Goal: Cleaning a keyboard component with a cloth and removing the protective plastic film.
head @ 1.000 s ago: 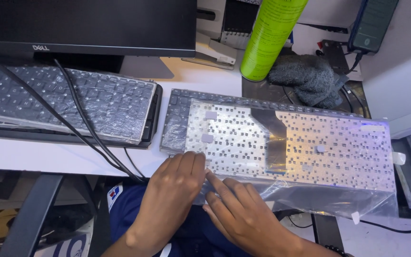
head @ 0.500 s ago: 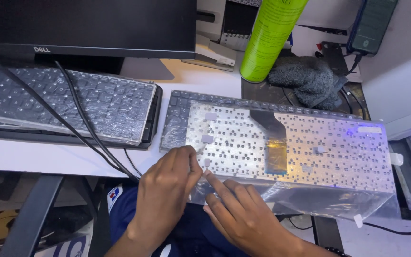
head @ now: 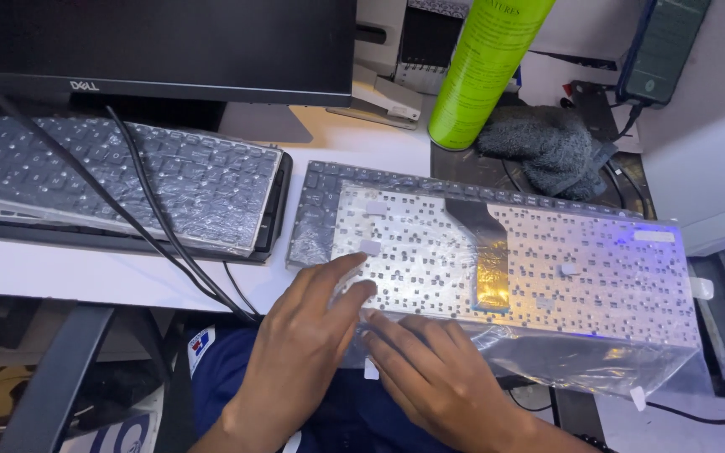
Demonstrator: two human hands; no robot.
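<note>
Neither hand clamps anything: both lie open and flat, fingers spread, on the near left corner of the plastic-wrapped keyboard panel (head: 513, 277). The left hand (head: 308, 335) presses its fingertips (head: 354, 267) onto the clear wrap just below a small white tape tab (head: 370, 247); the right hand (head: 438, 377) lies just beside it, its fingers pointing left and touching the wrap's front edge under the left hand's fingers.

The panel lies back side up, a pale perforated metal sheet with a dark ribbon strip (head: 484, 252) running down its middle, and it rests on the white desk (head: 86, 273), its near edge hanging past the desk's front. A second keyboard (head: 119, 180), also under plastic, lies to the left in front of the dark monitor (head: 161, 42), with black cables (head: 161, 243) crossing it. Behind the panel stand a lime-green spray can (head: 480, 71) and a grey cloth (head: 547, 147).

Compared with half a second ago, the left hand has flattened: then its fingers were curled and bunched at the tape tab, now they stretch out across the wrap. A second ago it lay lower, near the front edge. The right hand has barely moved, and the panel keeps its place on the desk.
</note>
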